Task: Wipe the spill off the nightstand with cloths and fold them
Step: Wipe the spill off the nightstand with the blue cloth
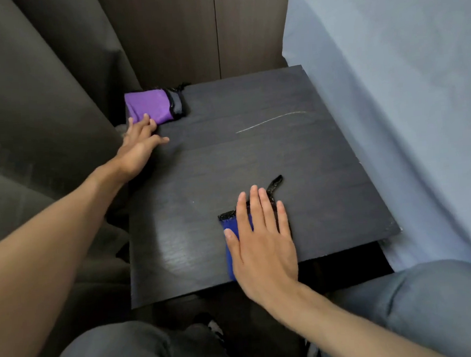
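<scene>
Nightstand (296, 151) looks dry, perhaps. Far left, our left hand (140, 146), fingers spread, touches the folded purple cloth (151, 106); near edge, our right hand (263, 240) lies flat on the blue cloth (229, 226). We should press creases evenly.

Nightstand (297, 157): folded cloth (151, 106) at far-left corner; second cloth (230, 226) at near edge; bed (403, 83) right.

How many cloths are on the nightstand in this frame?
2. A folded purple cloth lies at the far left corner of the nightstand, touched by the left hand. A blue cloth lies near the front edge, mostly hidden under the flat right hand.
</scene>
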### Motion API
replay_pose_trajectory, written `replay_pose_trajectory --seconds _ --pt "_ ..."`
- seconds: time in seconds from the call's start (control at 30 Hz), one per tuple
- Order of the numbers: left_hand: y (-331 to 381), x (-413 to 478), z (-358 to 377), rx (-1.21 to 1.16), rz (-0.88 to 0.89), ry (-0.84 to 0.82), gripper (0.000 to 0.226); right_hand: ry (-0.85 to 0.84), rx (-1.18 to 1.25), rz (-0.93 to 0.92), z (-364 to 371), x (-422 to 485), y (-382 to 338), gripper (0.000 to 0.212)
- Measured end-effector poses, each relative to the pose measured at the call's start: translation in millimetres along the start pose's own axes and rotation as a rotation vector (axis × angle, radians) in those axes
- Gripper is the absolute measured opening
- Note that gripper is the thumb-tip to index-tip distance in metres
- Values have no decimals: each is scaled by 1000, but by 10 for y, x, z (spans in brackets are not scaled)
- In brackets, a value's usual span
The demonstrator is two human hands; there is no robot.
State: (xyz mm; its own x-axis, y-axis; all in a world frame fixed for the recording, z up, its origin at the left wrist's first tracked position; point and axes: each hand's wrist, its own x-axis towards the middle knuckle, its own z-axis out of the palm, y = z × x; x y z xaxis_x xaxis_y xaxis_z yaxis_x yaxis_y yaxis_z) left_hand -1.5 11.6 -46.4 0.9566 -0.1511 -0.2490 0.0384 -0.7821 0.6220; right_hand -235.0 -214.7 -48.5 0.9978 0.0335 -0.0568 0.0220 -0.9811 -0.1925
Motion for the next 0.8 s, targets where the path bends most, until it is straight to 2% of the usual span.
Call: replay_pose_trajectory --seconds 0.17,0.4,0.8 --pt "-12 0 -7 -67 -21 3 90 -30 79 19 49 46 -606 76" --pt "-9 -12 5 -76 -10 -9 89 -124 100 -171 168 206 -1076 77" --pt "-45 8 3 -145 4 15 84 -97 126 -133 241 465 -1436 75"
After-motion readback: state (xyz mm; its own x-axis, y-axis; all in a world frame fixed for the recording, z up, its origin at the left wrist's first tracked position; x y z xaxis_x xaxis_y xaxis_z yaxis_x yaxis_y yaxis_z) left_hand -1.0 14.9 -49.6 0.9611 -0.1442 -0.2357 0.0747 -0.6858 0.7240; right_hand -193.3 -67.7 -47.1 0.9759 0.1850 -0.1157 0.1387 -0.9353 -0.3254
